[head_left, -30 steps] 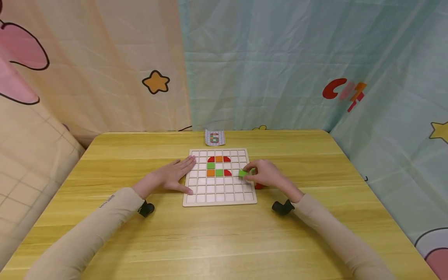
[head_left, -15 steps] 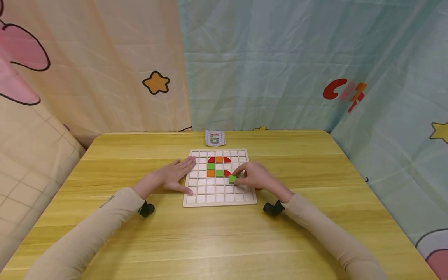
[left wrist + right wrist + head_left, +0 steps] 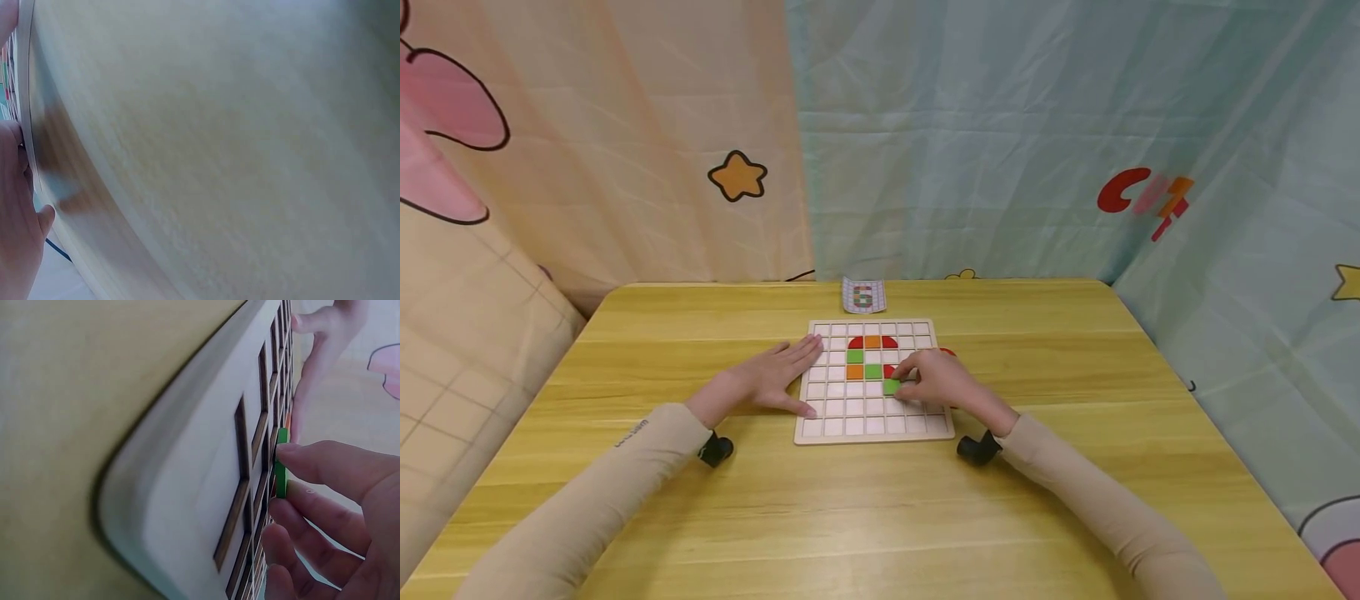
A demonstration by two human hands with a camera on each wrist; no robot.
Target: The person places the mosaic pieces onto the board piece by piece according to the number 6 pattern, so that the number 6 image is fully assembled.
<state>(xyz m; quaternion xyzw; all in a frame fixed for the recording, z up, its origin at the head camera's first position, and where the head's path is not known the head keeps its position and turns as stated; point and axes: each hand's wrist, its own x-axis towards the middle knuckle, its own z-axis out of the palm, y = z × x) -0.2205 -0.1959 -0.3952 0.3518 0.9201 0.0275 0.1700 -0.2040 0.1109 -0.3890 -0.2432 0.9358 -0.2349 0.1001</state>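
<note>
A wooden grid board (image 3: 872,438) with white cells lies on the table. My right hand (image 3: 938,380) pinches a green square tile (image 3: 281,478) between thumb and fingertips, low at the cells; in the head view it overlaps the cell just below a red quarter-round tile (image 3: 889,370). Set in the grid are further tiles: red quarter-rounds at the top, an orange square (image 3: 872,342) between them, a green square (image 3: 855,357) under the left one, then orange and green along the row below. My left hand (image 3: 775,379) rests with spread, straight fingers on the board's left edge.
A small printed card (image 3: 863,296) with a coloured grid figure lies behind the board. Red pieces (image 3: 949,352) show beside the board's right edge, partly hidden by the right hand. Each wrist carries a black camera (image 3: 979,448). Curtains hang behind the table.
My right hand has carried the green tile leftward and slightly toward me, from the board's right side to the cell under the red quarter-round. My left hand keeps its place.
</note>
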